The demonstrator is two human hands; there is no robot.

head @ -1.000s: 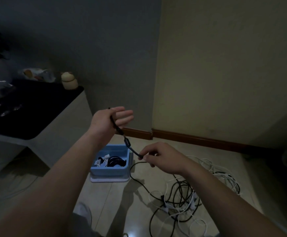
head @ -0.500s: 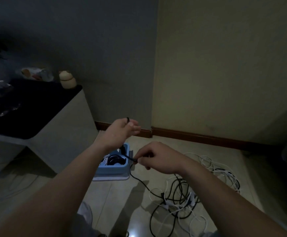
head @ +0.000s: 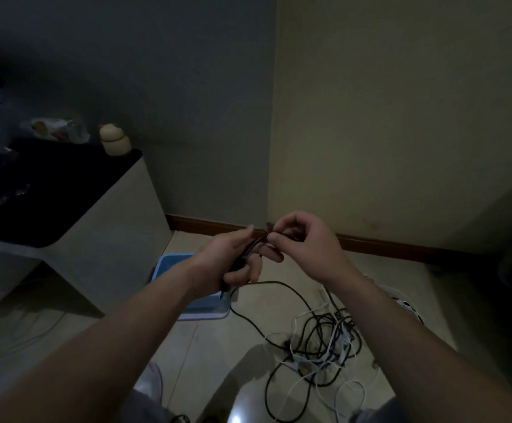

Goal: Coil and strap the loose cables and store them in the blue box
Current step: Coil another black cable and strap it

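Coiling: your left hand (head: pixel 233 262) grips the black cable (head: pixel 274 282); your right hand (head: pixel 305 242) pinches it.
Next: wind the slack into even loops.

Box (head: pixel 169 267) blue; held cable (head: pixel 279 303) black; floor tangle (head: pixel 324 346) black and white; skirting (head: pixel 401 247) reddish-brown.

Dim, underexposed frame, soft and noisy throughout. I log one small glare spot on the floor (head: pixel 193 346) at bottom centre, with arm shadows beside it. Right wall (head: pixel 401 117) reads warmer and brighter than the grey left wall (head: pixel 157 87). Table (head: pixel 50 203) top crushed to black. Corners vignetted, edges bowed. Black cable (head: pixel 274 282) barely separates from the shadowed fingers (head: pixel 274 254).
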